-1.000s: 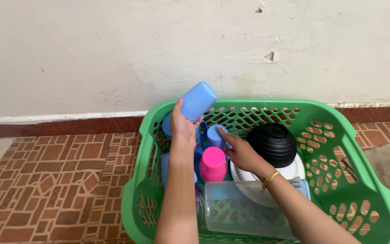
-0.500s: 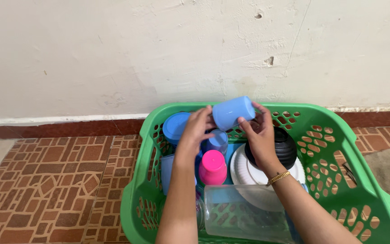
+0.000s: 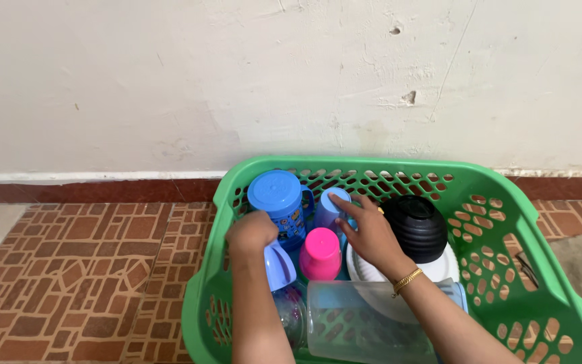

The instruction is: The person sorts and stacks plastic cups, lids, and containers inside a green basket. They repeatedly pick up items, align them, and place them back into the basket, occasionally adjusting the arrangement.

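Left hand [image 3: 252,232] grip closed on tilted pale-blue cup [image 3: 279,264], right hand [image 3: 370,232] fingertips on inverted blue cup [image 3: 331,210]

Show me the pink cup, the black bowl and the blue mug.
pink cup [image 3: 320,253], head view, on its upturned base.
black bowl [image 3: 417,228], head view, on its domed side.
blue mug [image 3: 276,192], head view, on its upturned base.

Basket [image 3: 500,195] holds mug [image 3: 276,202] back-left, bowl [image 3: 417,228] on plate [image 3: 365,268] right, jug [image 3: 365,322] in front.
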